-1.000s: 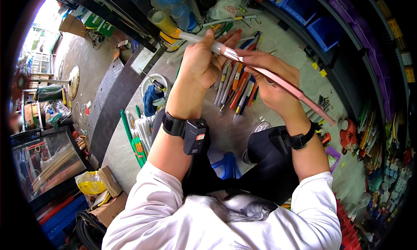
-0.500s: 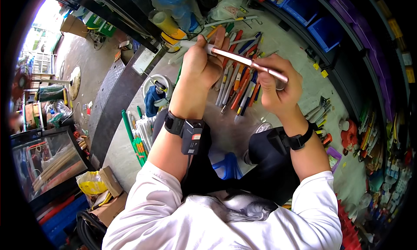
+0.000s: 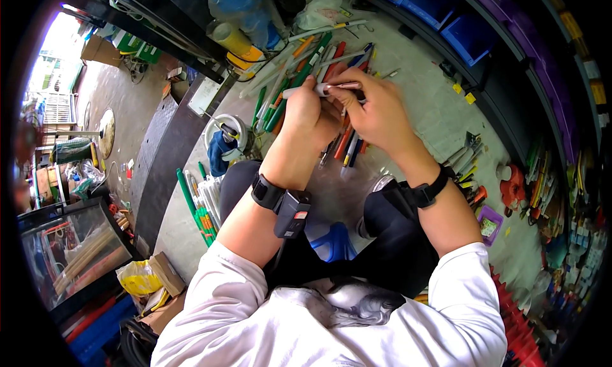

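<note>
The left hand (image 3: 307, 114) is closed around a thin rod (image 3: 331, 87), and the right hand (image 3: 377, 110) pinches the same rod from the other side, fingertips meeting the left hand's (the two hands touch above the floor). The rod's pale end pokes out to the left of the left fist. Each wrist wears a black band (image 3: 268, 192), the left one carrying a small black box. Just beyond the hands, a heap of sticks (image 3: 299, 64) in green, orange, red and white lies on the concrete floor (image 3: 427, 105). A wire reel (image 3: 231, 132) stands left of the forearm, and green and white tubes (image 3: 199, 204) lie beside the knee. Blue bins (image 3: 446, 13) line the shelf to the right.
</note>
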A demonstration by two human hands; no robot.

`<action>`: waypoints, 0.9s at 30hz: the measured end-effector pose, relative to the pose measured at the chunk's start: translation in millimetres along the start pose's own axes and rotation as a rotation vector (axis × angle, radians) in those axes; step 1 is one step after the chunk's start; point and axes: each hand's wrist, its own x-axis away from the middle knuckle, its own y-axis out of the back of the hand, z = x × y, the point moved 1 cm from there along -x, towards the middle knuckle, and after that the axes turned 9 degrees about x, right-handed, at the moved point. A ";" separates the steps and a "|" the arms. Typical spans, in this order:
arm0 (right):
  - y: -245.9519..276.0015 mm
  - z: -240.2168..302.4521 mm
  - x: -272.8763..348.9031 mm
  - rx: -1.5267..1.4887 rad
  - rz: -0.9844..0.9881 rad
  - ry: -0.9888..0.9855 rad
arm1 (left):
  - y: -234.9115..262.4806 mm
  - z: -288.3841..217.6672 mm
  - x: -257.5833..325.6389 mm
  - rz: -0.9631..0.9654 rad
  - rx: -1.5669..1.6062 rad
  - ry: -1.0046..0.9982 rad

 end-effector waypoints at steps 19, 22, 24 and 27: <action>19.2 -2.2 10.5 0.077 0.211 -0.105 | -15.6 -42.4 10.2 0.119 -0.326 -0.890; 20.8 1.0 10.5 0.143 0.196 -0.088 | -13.6 -38.2 8.9 0.143 -0.424 -0.916; 19.3 1.3 11.1 0.116 0.139 -0.060 | -16.9 -32.4 9.6 0.145 -0.446 -0.968; 18.9 12.8 7.4 0.088 0.075 -0.037 | -16.0 -28.6 8.3 0.184 -0.493 -0.977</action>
